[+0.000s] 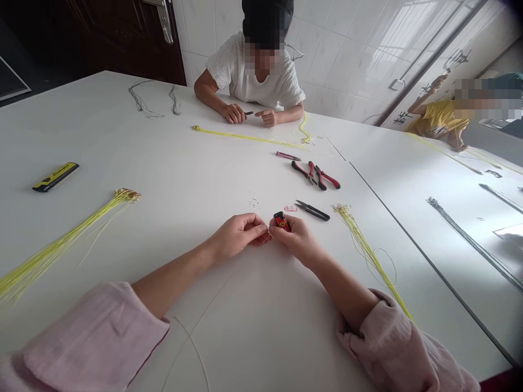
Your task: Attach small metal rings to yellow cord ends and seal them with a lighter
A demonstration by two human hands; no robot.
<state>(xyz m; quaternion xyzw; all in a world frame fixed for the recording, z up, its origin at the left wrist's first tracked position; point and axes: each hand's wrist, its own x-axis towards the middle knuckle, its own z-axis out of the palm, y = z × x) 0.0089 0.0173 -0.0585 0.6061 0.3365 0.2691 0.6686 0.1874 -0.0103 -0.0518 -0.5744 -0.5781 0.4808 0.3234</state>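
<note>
My left hand (245, 235) pinches a thin pale cord at the middle of the white table. Close against it, my right hand (297, 235) is closed around a red and black lighter (281, 220), its thumb and finger meeting the left fingertips. What exactly lies between the fingertips is too small to make out. The pale cord (196, 343) trails in a loop over the table below my left forearm. Just beyond my right hand lie black thread snips (312, 210) and a small red-marked piece (290, 208).
Bundles of yellow cords lie left (93, 220) and right (363, 242). Red-black pliers (316, 175), a pink-handled tool (288, 156) and a yellow-black lighter (56, 177) rest farther out. Grey-green cords (478, 237) lie at far right. Two other people sit across the table (134, 147), one holding a dark tool.
</note>
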